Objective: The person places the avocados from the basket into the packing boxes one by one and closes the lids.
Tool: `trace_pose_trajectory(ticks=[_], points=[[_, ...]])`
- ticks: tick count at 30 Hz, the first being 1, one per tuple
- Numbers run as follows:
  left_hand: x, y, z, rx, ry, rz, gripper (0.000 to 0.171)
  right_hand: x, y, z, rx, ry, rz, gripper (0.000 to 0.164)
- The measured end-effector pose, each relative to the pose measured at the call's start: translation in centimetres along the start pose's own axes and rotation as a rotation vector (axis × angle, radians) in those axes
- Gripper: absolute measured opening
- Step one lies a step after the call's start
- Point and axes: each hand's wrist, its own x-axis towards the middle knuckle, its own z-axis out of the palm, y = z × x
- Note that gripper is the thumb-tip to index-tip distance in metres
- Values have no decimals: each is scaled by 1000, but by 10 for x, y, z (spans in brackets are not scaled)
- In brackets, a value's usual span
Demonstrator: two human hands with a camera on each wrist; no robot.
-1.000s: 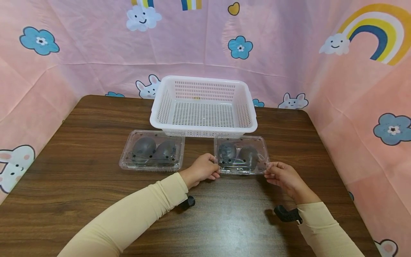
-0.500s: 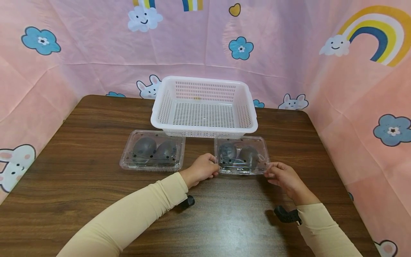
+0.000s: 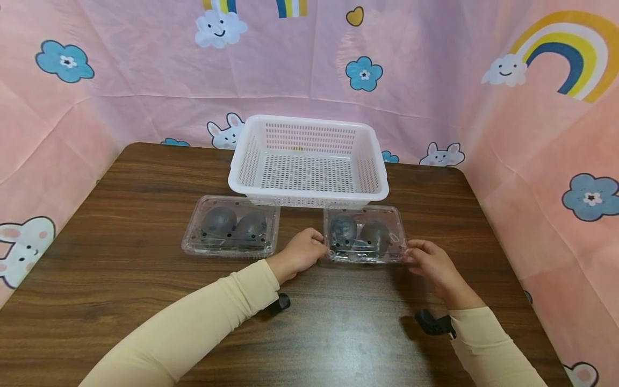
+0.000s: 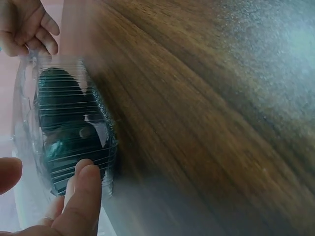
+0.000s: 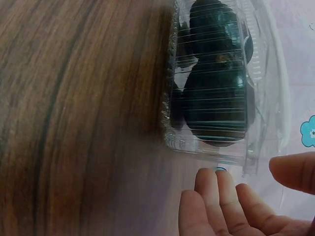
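Note:
A clear plastic clamshell box [image 3: 365, 234] with dark green, avocado-like fruits inside lies closed on the table, in front of the white basket. At its near left corner is my left hand [image 3: 302, 251], thumb and fingers parted. My right hand [image 3: 432, 263] is by the near right corner, and the right wrist view shows its fingers [image 5: 229, 204] spread just off the box's end. In the left wrist view a fingertip [image 4: 87, 172] overlaps the box's end; contact is hard to tell. A second, similar clamshell box [image 3: 232, 227] sits to the left.
Behind the boxes stands a white perforated plastic basket [image 3: 309, 193], its front rim overhanging their back edges. The brown wooden table [image 3: 145, 301] ends at a pink patterned cloth [image 3: 300, 64] at the back and sides.
Both hands have loosened from the right box's near corners; the left drew back slightly left, the right slightly to the right. The boxes and basket stay put.

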Motion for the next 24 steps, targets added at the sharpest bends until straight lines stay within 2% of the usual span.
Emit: trace_pose_trajectory(ticks=[4,17,24], points=[[-2,3,-2,5,3,2,33,-1,-4,-4,-31,12,-6,47],[-18,18,-14,98,22,73,34,0,-20,-12,-107,31,-56,49],[-27,33,-28,108,43,103,33,0,-36,-14,-202,44,-112,47]])
